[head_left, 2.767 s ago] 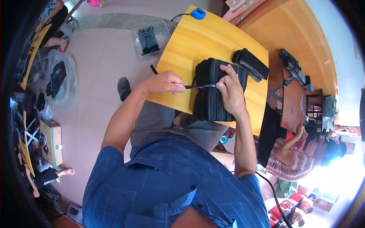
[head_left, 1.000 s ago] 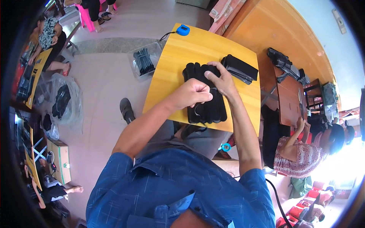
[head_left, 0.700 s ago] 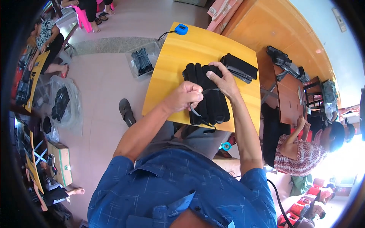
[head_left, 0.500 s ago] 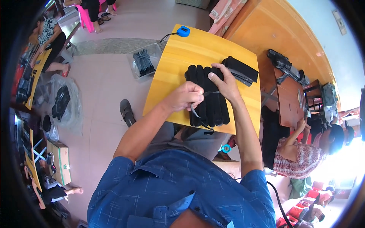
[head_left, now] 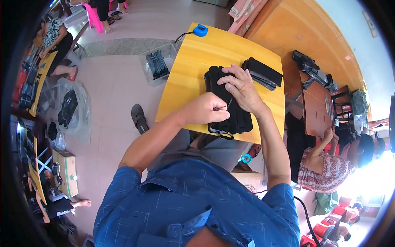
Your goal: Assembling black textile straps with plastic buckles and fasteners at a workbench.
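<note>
A stack of black fabric pieces (head_left: 230, 103) lies on the yellow wooden table (head_left: 189, 74) in front of me. My left hand (head_left: 210, 109) is closed beside the stack's left edge, pinching a thin black cord or strap. My right hand (head_left: 242, 88) presses down flat on top of the stack, fingers spread over its far end. A loop of the strap (head_left: 220, 131) hangs at the stack's near edge.
A second black bundle (head_left: 263, 73) lies at the table's far right. A blue tape measure (head_left: 200, 30) sits at the far corner. A clear bin of black parts (head_left: 158, 64) stands on the floor left of the table. Another person (head_left: 329, 164) sits at right.
My left hand has drawn the strap toward the near left of the stack and closed tighter on it. My right hand stays pressed on the stack.
</note>
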Action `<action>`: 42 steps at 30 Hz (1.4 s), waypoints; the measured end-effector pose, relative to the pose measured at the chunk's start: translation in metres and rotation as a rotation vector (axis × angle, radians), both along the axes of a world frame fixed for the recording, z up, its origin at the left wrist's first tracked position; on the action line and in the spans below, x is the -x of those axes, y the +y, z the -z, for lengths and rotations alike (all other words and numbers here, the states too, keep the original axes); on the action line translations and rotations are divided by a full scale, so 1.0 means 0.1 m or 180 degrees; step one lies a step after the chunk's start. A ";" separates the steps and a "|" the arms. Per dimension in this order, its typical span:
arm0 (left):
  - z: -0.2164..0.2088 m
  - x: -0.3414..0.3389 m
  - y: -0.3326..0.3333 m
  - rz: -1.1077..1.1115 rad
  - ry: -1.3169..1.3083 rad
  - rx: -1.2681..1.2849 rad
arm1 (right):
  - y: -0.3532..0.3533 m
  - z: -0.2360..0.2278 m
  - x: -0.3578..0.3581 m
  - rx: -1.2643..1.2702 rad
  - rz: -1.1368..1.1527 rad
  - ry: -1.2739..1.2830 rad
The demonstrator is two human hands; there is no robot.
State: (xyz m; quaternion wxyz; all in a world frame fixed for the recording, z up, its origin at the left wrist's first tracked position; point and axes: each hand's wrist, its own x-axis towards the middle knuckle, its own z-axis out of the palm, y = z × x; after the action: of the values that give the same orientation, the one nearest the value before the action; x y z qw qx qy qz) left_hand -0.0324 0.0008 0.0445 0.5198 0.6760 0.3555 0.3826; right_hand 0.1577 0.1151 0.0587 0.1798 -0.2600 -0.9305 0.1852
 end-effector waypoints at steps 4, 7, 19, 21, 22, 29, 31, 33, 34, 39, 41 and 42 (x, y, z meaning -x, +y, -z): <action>0.09 -0.05 -0.15 -0.0148 -0.0361 0.0087 | 0.03 0.08 0.06 0.0155 -0.0096 0.0079; 0.06 -0.03 -0.23 0.0032 -0.0697 0.0333 | 0.11 0.12 0.08 0.0239 -0.0116 0.0174; 0.15 0.10 -0.37 -0.0117 -0.1804 0.1000 | 0.07 0.15 0.15 0.0303 -0.0185 0.0247; 0.11 0.13 -0.45 0.0000 -0.1624 0.0620 | 0.09 0.18 0.11 0.0292 -0.0185 0.0231; 0.10 0.16 -0.47 0.0115 -0.1431 0.0266 | 0.12 0.20 0.06 0.0308 -0.0156 0.0342; 0.37 0.49 -0.61 -0.0117 -0.0771 0.0364 | 0.10 0.13 0.01 0.0428 -0.0112 0.0318; 0.38 0.59 -0.65 -0.0160 -0.0473 0.0881 | 0.11 0.11 0.00 0.0395 -0.0108 0.0329; 0.38 0.60 -0.59 -0.0593 -0.0509 0.1577 | 0.09 0.07 0.00 0.0347 -0.0092 0.0334; 0.36 0.55 -0.55 -0.0630 -0.0526 0.1575 | 0.08 0.05 0.02 0.0350 -0.0131 0.0325; 0.04 0.12 -0.34 -0.1477 0.1419 -0.0388 | 0.04 0.03 0.01 0.0190 -0.0015 0.0388; 0.01 0.05 -0.28 -0.1431 0.1211 -0.0383 | -0.01 -0.04 -0.02 -0.0267 0.0069 0.0237; 0.07 0.03 -0.24 -0.1441 0.0981 -0.0443 | -0.05 -0.12 -0.01 -0.0723 0.0147 0.0088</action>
State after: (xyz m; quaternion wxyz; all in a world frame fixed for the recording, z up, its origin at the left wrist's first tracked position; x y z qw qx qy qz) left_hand -0.0354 -0.0235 0.0378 0.3133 0.6637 0.5451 0.4052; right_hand 0.1589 0.1097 0.0705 0.2250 -0.2569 -0.9366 0.0779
